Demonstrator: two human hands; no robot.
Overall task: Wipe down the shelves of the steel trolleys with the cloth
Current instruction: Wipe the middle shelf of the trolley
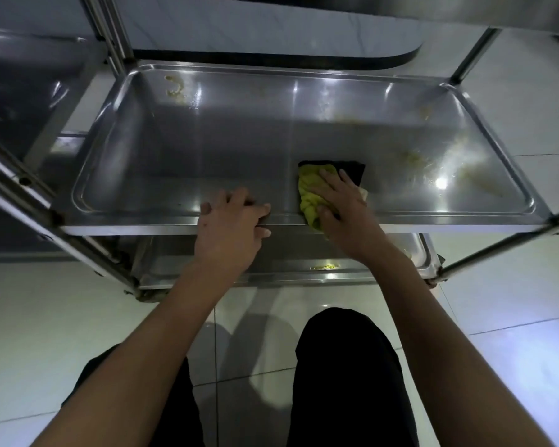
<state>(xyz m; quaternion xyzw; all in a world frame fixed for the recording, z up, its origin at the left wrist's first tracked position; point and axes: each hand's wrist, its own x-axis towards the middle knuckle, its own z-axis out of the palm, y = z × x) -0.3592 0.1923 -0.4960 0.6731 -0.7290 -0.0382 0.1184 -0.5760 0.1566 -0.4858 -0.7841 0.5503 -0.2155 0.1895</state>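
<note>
The steel trolley's middle shelf (207, 150), streaked with yellowish residue toward its far corners, has the left hand (231, 224) curled over its near rim while the right hand (339, 204) presses flat, fingers spread, on the yellow-green cloth (309, 196) near the front edge.

Cloth (311, 191) on shelf (207, 146), right of centre near front rim; lower shelf (336, 272) beneath.
</note>
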